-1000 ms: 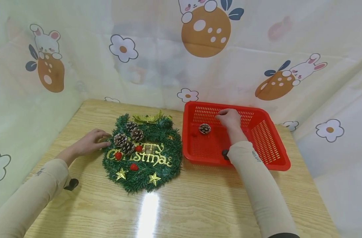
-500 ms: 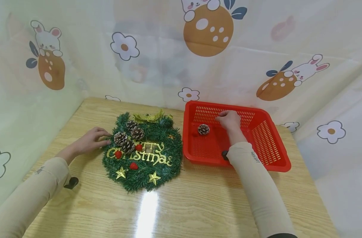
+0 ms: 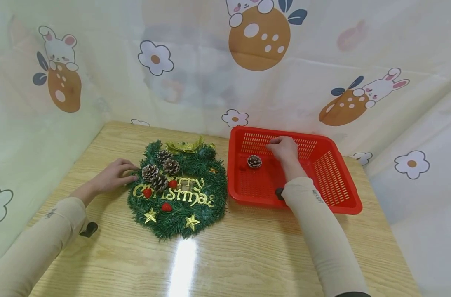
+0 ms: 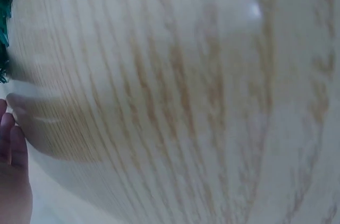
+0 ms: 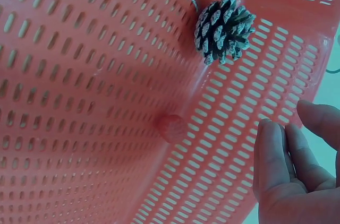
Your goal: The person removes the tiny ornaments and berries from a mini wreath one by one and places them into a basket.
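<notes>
A green wreath [image 3: 177, 225] with gold lettering, stars, red berries and several pinecones [image 3: 160, 182] lies on the table. At its left edge the left hand [image 3: 110, 178] rests with relaxed fingers touching the greenery. The right hand [image 3: 286, 152] hovers inside the red basket [image 3: 255, 202], fingers bent loosely with a gap to the thumb and nothing between them. In the right wrist view a single pinecone [image 5: 223, 30] lies in the basket, apart from the right hand [image 5: 297, 165]; red berries [image 5: 172, 128] lie there too.
The wooden table [image 3: 225, 255] extends in front of the wreath and basket. A patterned curtain [image 3: 196, 74] hangs behind and at both sides. The basket stands at the back right, close to the curtain, a short way from the wreath.
The view has shifted slightly. The right hand has moved very slightly left inside the basket; the left hand stays at the wreath's edge.
</notes>
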`<state>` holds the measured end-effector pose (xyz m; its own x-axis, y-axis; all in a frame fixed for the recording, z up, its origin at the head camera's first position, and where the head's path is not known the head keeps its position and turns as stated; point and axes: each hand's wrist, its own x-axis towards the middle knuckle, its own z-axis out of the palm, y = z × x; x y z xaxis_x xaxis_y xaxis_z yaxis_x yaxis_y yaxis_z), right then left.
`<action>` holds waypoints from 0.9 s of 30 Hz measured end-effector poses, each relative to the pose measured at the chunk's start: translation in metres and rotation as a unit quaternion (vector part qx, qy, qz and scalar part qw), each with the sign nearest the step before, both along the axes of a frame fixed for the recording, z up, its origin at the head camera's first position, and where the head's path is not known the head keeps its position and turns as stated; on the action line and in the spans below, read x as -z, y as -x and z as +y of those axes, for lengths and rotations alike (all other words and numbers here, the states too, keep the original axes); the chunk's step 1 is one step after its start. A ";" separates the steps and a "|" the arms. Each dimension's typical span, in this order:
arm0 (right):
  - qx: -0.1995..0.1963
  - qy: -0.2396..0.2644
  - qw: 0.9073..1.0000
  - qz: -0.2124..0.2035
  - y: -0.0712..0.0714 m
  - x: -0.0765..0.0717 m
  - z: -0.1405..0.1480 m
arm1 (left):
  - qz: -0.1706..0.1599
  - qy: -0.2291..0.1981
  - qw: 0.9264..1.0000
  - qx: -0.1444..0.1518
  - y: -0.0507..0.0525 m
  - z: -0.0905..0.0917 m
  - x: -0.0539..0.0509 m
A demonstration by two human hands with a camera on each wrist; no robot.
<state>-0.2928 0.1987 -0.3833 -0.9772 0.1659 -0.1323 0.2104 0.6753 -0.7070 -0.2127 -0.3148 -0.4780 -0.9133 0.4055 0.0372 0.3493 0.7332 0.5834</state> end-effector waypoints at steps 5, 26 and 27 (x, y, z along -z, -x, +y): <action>-0.005 0.005 1.000 0.009 0.000 -0.003 -0.004 | 0.012 0.004 1.000 0.002 -0.001 0.001 0.001; -0.017 0.025 0.999 0.028 -0.005 -0.023 -0.023 | 0.006 0.022 1.000 0.002 -0.001 0.002 -0.004; -0.021 0.025 0.999 0.031 -0.006 -0.025 -0.025 | 0.005 0.021 1.000 0.002 0.000 0.003 -0.004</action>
<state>-0.2871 0.1741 -0.3583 -0.9896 0.1200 -0.0795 0.1386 0.6454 -0.7511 -0.2122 -0.3123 -0.4738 -0.9115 0.4103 0.0297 0.3582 0.7561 0.5477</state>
